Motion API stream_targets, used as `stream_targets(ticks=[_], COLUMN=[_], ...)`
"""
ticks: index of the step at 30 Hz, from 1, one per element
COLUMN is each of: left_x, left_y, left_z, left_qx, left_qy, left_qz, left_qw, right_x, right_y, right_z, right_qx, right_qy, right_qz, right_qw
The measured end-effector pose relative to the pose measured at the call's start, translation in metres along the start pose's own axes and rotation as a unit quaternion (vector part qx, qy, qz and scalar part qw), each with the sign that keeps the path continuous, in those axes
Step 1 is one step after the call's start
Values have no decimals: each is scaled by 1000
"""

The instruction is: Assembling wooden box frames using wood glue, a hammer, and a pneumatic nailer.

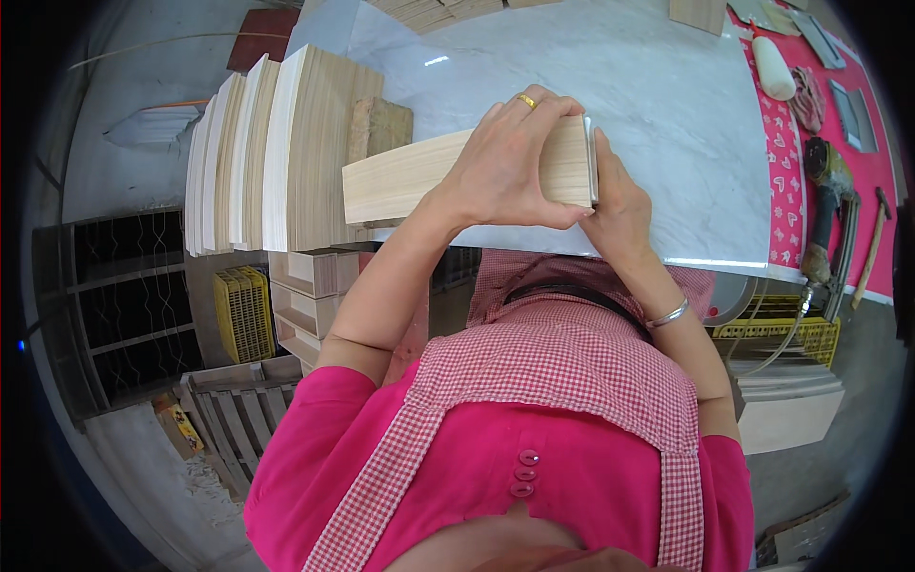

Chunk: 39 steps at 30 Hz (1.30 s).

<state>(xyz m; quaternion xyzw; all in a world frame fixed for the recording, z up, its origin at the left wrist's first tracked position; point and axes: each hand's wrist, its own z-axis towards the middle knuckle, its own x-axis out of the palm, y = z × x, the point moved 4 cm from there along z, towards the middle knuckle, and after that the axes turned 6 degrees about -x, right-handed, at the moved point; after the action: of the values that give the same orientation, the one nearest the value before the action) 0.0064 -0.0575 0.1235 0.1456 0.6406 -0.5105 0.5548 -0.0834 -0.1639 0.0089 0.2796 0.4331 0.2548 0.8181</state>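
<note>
Worktop [705, 191] before my camera is glossy, pale and marbled, with pink patterned cloth [783, 162] along its right side; grey floor [129, 467] lies below. At the front edge, I see the left hand [505, 157] gripping a long wooden piece [405, 181]. The right hand [620, 205] presses its right end; I cannot tell how closed. Yellow carton print [186, 426] is too small to read.

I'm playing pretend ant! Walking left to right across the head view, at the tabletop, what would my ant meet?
Row of pale boards → left hand → right hand → white cylinder-shaped thing → dark tool → hammer.
</note>
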Motion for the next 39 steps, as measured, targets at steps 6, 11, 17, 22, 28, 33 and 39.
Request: stream_targets(ticks=[6, 11, 17, 22, 28, 33, 39], left_x=[5, 9, 11, 11, 12, 15, 14], left_y=[-1, 2, 3, 4, 7, 8, 9], left_z=[8, 8, 9, 9, 7, 6, 7], left_qx=[1, -11, -12, -10, -21, -26, -37], left_qy=[2, 18, 12, 13, 13, 8, 18], left_qz=[10, 18, 24, 28, 25, 38, 31], left_qw=[1000, 1000, 1000, 999, 999, 999, 999], right_x=[3, 4, 3, 3, 4, -1, -21], right_y=[-3, -3, -2, -2, -2, 4, 14], right_z=[-1, -1, 0, 0, 0, 4, 11], right_qx=[3, -1, 2, 3, 1, 11, 7], right_qy=[-2, -3, -2, 2, 8, 11, -20], right_qz=[-17, -22, -22, -28, -45, -21, 105], right_qw=[1000, 1000, 1000, 1000, 999, 1000, 994])
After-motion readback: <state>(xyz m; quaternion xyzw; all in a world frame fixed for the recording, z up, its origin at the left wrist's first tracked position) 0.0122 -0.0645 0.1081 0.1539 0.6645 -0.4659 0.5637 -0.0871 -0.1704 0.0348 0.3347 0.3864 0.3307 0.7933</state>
